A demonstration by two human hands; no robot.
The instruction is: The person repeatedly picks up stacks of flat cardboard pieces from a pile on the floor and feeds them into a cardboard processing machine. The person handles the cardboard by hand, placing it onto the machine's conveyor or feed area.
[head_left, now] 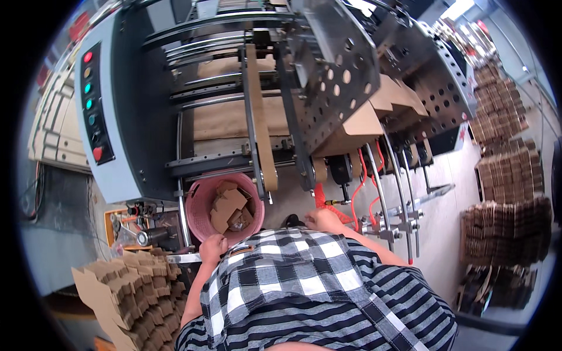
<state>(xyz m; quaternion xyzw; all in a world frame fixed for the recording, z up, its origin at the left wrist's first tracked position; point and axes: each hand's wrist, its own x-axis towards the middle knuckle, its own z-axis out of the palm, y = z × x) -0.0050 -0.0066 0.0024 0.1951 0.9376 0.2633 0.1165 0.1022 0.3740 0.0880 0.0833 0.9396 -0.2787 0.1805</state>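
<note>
My left hand (212,248) is closed in a loose fist beside the near rim of a pink plastic basket (197,221); nothing shows in its fingers. Inside that basket lie scraps of brown cardboard (228,209). My right hand (322,222) is curled closed in front of my apron, close to a red coiled hose (325,200), and no object shows in it. Ahead stands a machine with a brown belt (260,111) and metal rails. On its right side, a folded cardboard piece (360,124) sits under a perforated metal plate (351,76).
A control panel (93,105) with coloured buttons is on the machine's left. Stacked cardboard blanks (140,292) stand at my lower left, with more bundles (506,228) along the right. Metal rods (401,193) stick out at right. A metal cylinder (152,236) lies near the basket.
</note>
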